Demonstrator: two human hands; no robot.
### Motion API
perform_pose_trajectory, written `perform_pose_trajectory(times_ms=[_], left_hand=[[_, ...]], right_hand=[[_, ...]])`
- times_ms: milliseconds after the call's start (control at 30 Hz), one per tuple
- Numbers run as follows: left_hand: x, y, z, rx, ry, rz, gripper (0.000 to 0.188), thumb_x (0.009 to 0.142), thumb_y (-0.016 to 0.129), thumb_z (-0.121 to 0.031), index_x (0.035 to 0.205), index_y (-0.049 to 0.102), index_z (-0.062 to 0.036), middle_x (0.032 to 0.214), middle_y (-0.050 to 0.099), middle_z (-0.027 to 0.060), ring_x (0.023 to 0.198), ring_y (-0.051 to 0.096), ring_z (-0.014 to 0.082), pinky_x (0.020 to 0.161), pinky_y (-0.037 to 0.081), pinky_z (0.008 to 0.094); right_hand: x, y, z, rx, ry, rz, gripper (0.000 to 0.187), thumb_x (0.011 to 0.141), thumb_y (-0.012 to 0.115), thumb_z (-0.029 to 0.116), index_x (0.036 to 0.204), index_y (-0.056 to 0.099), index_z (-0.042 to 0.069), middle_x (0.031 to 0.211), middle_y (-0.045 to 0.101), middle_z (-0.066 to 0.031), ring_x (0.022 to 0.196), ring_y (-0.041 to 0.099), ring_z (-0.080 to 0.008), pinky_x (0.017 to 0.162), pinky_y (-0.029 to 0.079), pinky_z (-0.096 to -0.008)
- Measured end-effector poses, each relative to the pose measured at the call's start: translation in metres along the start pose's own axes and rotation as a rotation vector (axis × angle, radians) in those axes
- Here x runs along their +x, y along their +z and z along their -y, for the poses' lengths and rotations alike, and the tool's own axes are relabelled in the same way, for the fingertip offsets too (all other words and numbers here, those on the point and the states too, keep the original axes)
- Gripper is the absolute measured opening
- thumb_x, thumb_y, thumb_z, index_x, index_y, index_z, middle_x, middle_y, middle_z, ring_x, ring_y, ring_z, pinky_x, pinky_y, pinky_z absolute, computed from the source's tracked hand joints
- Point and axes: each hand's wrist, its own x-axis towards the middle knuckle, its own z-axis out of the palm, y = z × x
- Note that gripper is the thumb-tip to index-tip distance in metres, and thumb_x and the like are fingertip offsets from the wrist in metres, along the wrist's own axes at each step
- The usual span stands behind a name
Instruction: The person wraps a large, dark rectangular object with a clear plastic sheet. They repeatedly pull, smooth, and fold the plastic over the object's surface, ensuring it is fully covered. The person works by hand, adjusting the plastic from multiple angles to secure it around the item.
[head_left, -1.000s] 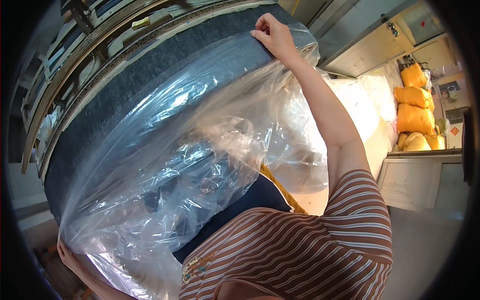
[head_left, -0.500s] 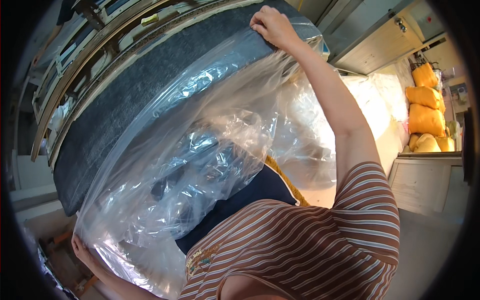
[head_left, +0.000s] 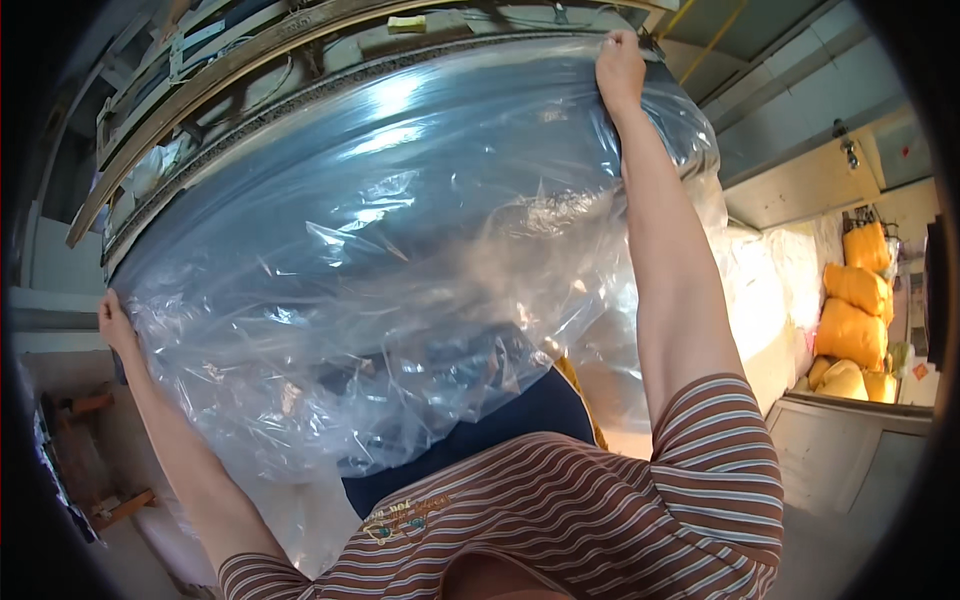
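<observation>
A wide sheet of clear plastic film [head_left: 400, 245] is stretched across a long dark surface, which shows through it. My left hand [head_left: 117, 325] is closed on the film's edge at the left end of that surface. Up at the far right, my right hand [head_left: 621, 75] grips the film near the far edge, its fingers curled into a fist. Between the two hands the far part of the film lies fairly smooth. Toward my body it bunches into shiny wrinkles and hangs over my dark apron [head_left: 490, 430].
Beyond the surface's far edge runs a curved wooden rail [head_left: 185, 105] with machine parts behind it. A small yellow piece [head_left: 407, 23] rests there. Orange bundles [head_left: 852, 335] are stacked at the right above a pale cabinet [head_left: 825, 440]. More clear film is heaped below them.
Both hands have moved away from my body, carrying the film's edge farther over the dark surface, which is now almost fully covered. The left hand went up and slightly left, the right hand right.
</observation>
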Motion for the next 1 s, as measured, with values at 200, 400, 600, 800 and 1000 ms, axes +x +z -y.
perform_pose_trajectory(times_ms=[200, 400, 600, 800, 1000], left_hand=[[0.013, 0.069, -0.053, -0.180, -0.170, 0.122, 0.039, 0.086, 0.062, -0.037, 0.105, 0.068, -0.0033, 0.100, 0.067, 0.0048, 0.090, 0.057, 0.0125, 0.084, 0.042, 0.0249], [0.043, 0.095, -0.047, -0.148, -0.112, 0.120, 0.035, 0.086, 0.063, -0.036, 0.102, 0.070, -0.0054, 0.100, 0.067, 0.0035, 0.090, 0.057, 0.0124, 0.084, 0.042, 0.0247], [0.056, 0.109, -0.016, 0.210, -0.192, 0.152, 0.042, 0.086, 0.061, -0.038, 0.104, 0.065, 0.0004, 0.104, 0.065, 0.0105, 0.094, 0.058, 0.0186, 0.086, 0.042, 0.0286], [0.089, 0.078, 0.056, 0.067, -0.067, 0.132, 0.049, 0.090, 0.050, -0.037, 0.113, 0.059, 0.0056, 0.115, 0.060, 0.0174, 0.107, 0.055, 0.0259, 0.094, 0.038, 0.0326], [0.088, 0.077, 0.056, -0.168, -0.136, 0.178, 0.044, 0.093, 0.046, -0.034, 0.112, 0.061, 0.0030, 0.114, 0.061, 0.0164, 0.105, 0.056, 0.0245, 0.095, 0.038, 0.0311]], right_hand=[[0.028, 0.011, -0.026, -0.074, -0.178, 0.028, 0.016, 0.083, 0.056, 0.017, 0.086, 0.062, 0.003, 0.088, 0.062, -0.0187, 0.089, 0.058, -0.0334, 0.080, 0.044, -0.0405], [0.040, 0.021, -0.027, -0.144, -0.180, 0.072, 0.017, 0.080, 0.057, 0.018, 0.083, 0.064, 0.003, 0.089, 0.061, -0.0181, 0.091, 0.055, -0.0329, 0.083, 0.044, -0.0385], [0.042, 0.022, -0.029, -0.206, -0.017, -0.060, 0.022, 0.075, 0.061, 0.022, 0.084, 0.059, 0.002, 0.104, 0.051, -0.0233, 0.103, 0.047, -0.0362, 0.090, 0.039, -0.0412], [0.046, 0.026, -0.033, -0.042, 0.069, -0.076, 0.029, 0.077, 0.061, 0.025, 0.083, 0.056, -0.002, 0.107, 0.047, -0.0255, 0.104, 0.045, -0.0393, 0.093, 0.036, -0.0423], [0.051, 0.022, -0.038, -0.031, 0.076, -0.091, 0.036, 0.084, 0.053, 0.028, 0.091, 0.059, -0.007, 0.105, 0.051, -0.0310, 0.102, 0.045, -0.0415, 0.093, 0.034, -0.0457]])
